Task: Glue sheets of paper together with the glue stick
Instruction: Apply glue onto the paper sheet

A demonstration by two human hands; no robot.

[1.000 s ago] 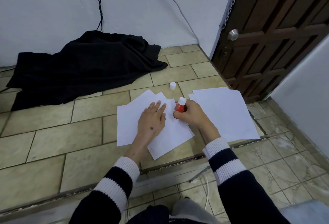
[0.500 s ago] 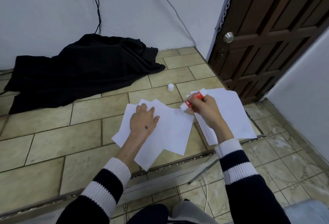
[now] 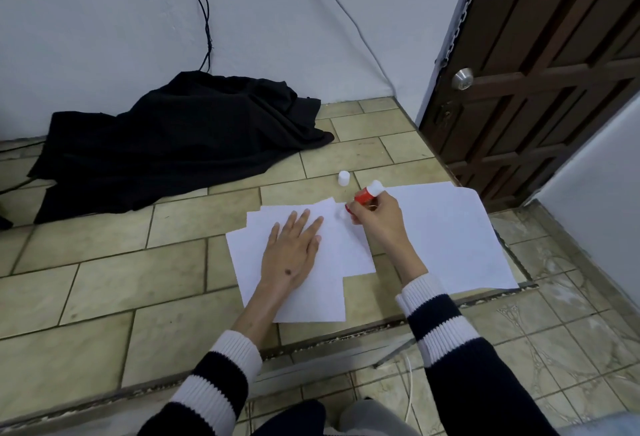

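White sheets (image 3: 311,283) fanned on tiled floor (image 3: 104,283); left hand (image 3: 292,250) flat, fingers spread.
Right hand (image 3: 379,217) grip closed round red glue stick (image 3: 363,195); its tip blurred against paper.

No legible text, label or number on the glue stick (image 3: 364,195) or paper sheets (image 3: 311,283).

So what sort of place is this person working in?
Probably a home entryway, not a workshop: a tiled floor by a wooden door with a knob and chain, and dark clothing heaped against the wall.
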